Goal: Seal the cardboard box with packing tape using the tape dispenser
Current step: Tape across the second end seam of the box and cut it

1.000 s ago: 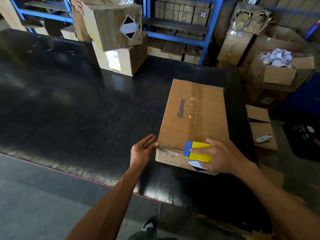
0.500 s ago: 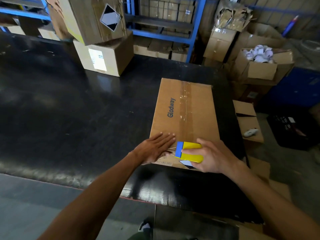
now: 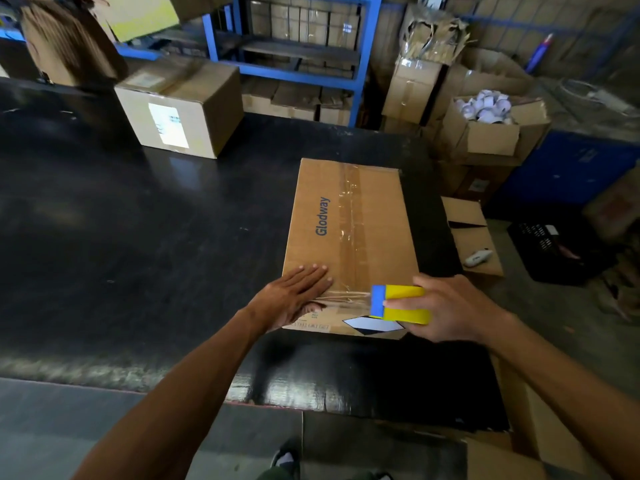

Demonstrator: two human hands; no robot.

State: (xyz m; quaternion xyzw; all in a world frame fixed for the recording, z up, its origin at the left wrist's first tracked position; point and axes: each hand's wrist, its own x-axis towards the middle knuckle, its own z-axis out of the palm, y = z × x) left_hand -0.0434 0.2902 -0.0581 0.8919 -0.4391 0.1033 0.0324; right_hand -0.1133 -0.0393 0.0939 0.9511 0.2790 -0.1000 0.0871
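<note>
A flat brown cardboard box [image 3: 377, 223] printed "Glodway" lies on the black table [image 3: 138, 237], with clear tape along its centre seam. My right hand [image 3: 450, 310] grips a yellow and blue tape dispenser [image 3: 398, 303] at the box's near right corner. A strip of clear tape [image 3: 346, 296] stretches from the dispenser leftward across the near edge. My left hand [image 3: 294, 296] lies flat, fingers spread, on the box's near left corner, pressing that strip's end.
A second box [image 3: 194, 109] with a white label stands at the table's back left. Blue shelving [image 3: 304, 64] rises behind. Right of the table are stacked cartons, an open box of white rolls [image 3: 485, 109], a low carton with a white object [image 3: 478, 258] and a black crate [image 3: 554, 251].
My left hand went from the box's near left corner edge to lying flat on top. The dispenser moved right along the near edge, drawing tape out.
</note>
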